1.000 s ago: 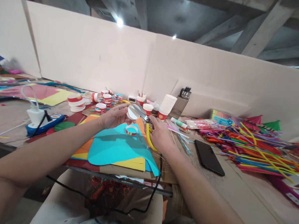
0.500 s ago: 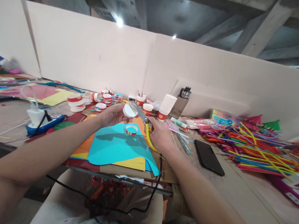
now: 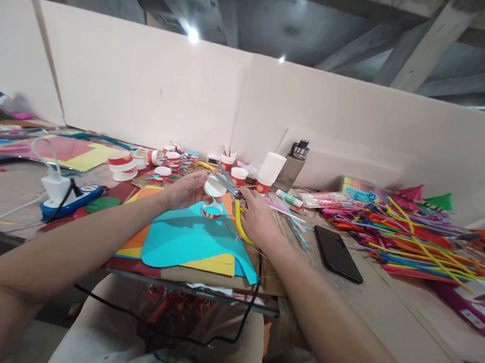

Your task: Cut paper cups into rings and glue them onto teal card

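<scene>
My left hand point(image 3: 189, 188) is closed on the edge of a small white round paper cup piece point(image 3: 215, 186), held up above the table. In my right hand point(image 3: 257, 215) is a pair of scissors point(image 3: 238, 205) with yellow handles; the blades are parted and reach to the cup piece. Whether the lower blade touches it, I cannot tell. Just below, a red-and-white cup ring point(image 3: 212, 210) lies on a turquoise sheet point(image 3: 182, 238), which rests on yellow and orange sheets point(image 3: 211, 265).
Behind stand a stack of paper cups point(image 3: 270, 172), a grey bottle point(image 3: 294, 165) and several cut cup pieces point(image 3: 172, 160). A black phone point(image 3: 338, 254) and piled pipe cleaners point(image 3: 410, 239) lie right. A blue power strip point(image 3: 73, 201) sits left; a black cable point(image 3: 257, 290) hangs over the table edge.
The cup piece has shifted slightly right and down in my left hand and turned. The scissor blades look wider apart. My right hand has hardly moved.
</scene>
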Motion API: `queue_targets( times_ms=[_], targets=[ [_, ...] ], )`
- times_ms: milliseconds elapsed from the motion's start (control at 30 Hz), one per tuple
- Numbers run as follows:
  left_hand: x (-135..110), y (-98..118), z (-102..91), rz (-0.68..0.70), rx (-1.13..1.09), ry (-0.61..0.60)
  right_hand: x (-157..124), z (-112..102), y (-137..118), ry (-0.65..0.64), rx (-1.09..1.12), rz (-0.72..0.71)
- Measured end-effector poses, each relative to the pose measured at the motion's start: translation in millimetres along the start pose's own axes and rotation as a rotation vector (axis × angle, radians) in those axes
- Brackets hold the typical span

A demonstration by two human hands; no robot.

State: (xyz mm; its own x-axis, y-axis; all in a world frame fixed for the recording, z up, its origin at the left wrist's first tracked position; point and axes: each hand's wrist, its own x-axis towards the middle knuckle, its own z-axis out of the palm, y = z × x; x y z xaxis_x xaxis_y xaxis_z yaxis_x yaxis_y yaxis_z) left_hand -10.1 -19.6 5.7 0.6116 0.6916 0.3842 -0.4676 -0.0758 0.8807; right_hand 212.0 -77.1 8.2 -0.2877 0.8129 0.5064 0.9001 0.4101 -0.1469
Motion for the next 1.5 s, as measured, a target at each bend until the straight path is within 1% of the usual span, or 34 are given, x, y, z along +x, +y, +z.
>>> queue_targets(
  times_ms=[367, 567, 633, 800, 867, 1000, 1100, 1233, 1367, 1500],
  targets=[
    [1, 2, -6.3, 0.009, 0.036, 0.02, 0, -4, -3, -0.023, -0.118, -0.004],
    [2, 4, -10.8, -0.069, -0.011, 0.063, -1, -3, -3, -0.012, -0.172, 0.004],
    [2, 3, -11.9, -0.075, -0.03, 0.075, -1, -5, -4, -0.016, -0.179, 0.018],
    [0, 4, -9.0, 0.003, -0.05, 0.049, 1, -8, -4, -0.032, -0.134, 0.043],
    [-1, 5, -7.3, 0.014, -0.06, 0.041, 1, -7, -2, -0.035, -0.097, 0.052],
    [-1, 5, -6.7, -0.015, -0.041, -0.014, 1, -1, 2, 0.006, -0.026, 0.012],
    [-1, 4, -7.6, -0.034, -0.02, -0.043, 1, -1, 2, 0.007, -0.005, -0.015],
    [-1, 5, -8.4, -0.032, -0.024, -0.031, 0, -4, 0, -0.023, -0.047, -0.001],
    [-1, 6, -10.7, -0.042, -0.017, -0.05, 0, -6, -2, -0.026, -0.097, -0.004],
    [-1, 6, -15.2, -0.053, 0.002, -0.039, -1, -9, -5, -0.034, -0.149, 0.001]
  ],
)
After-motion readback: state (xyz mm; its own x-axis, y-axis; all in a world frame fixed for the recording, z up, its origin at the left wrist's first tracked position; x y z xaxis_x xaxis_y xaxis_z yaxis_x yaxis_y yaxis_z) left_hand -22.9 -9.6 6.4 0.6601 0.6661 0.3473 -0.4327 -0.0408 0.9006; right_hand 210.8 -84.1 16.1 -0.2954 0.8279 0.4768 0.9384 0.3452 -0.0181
